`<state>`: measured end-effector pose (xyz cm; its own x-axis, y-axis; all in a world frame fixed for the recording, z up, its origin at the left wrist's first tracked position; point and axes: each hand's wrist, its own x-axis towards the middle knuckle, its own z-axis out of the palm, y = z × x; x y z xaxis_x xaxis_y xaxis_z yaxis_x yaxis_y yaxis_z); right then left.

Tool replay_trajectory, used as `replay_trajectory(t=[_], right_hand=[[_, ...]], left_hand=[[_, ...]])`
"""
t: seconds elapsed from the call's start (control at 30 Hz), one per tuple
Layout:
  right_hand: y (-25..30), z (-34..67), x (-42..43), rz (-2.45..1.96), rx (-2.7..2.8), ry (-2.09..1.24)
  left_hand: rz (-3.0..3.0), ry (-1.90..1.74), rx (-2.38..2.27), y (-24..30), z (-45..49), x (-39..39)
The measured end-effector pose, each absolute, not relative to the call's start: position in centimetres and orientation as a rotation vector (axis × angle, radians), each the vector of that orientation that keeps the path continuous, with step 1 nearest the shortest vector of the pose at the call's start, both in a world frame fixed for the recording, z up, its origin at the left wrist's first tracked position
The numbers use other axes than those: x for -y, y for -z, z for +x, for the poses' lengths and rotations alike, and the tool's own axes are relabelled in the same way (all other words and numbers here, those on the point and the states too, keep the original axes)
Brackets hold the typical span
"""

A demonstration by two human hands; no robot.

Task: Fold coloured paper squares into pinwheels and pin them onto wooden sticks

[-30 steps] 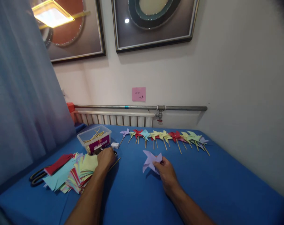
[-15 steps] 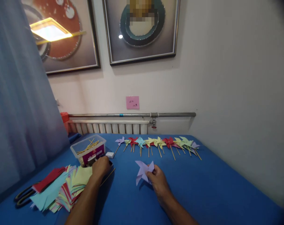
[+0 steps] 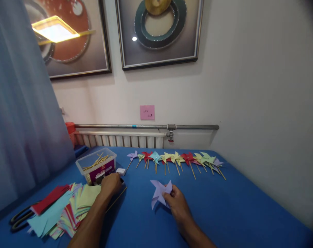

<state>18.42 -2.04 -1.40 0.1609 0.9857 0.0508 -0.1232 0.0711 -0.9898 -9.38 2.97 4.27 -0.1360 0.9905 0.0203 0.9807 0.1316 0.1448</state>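
My right hand [image 3: 179, 203] pinches a lilac paper pinwheel [image 3: 160, 193] between thumb and fingers, above the blue table [image 3: 223, 206]. That pinwheel has no stick showing. My left hand [image 3: 111, 184] reaches down beside the clear tub [image 3: 80, 169], over a dark object [image 3: 122, 181] that is mostly covered. Its fingers point away and are hidden behind the back of the hand. A thin wooden stick [image 3: 117, 198] lies on the cloth just right of my left forearm.
Wooden sticks [image 3: 98, 161] fill the tub, with a small white box [image 3: 120, 171] beside it. Coloured paper sheets [image 3: 49, 208] and dark-handled scissors [image 3: 19, 218] lie at the left. Several finished pinwheels [image 3: 175, 157] line the back. A radiator [image 3: 120, 140] stands behind the table.
The view has shifted slightly. The lilac pinwheel stays in my right hand, a little lower in the picture. My left hand remains beside the tub.
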Motion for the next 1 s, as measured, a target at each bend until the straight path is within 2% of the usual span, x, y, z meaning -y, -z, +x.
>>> replay_trajectory(t=[0.3, 0.5, 0.6, 1.0], right_hand=[[1.7, 18.8, 1.6, -1.201, 1.024, -1.074], [0.5, 19.5, 2.1, -1.226, 1.033, -1.013], [0.3, 19.7, 2.2, -1.220, 0.996, -1.026], [0.3, 19.6, 2.3, -1.203, 0.998, -1.022]], left_hand=[[2.121, -0.225, -2.273, -5.8, -7.9, -1.8], [2.481, -0.020, -1.638, -4.9, -2.5, 0.5], [2.535, 0.029, -1.536, -4.5, -1.1, 1.2], [2.242, -0.262, -1.319, -4.1, -3.3, 0.1]])
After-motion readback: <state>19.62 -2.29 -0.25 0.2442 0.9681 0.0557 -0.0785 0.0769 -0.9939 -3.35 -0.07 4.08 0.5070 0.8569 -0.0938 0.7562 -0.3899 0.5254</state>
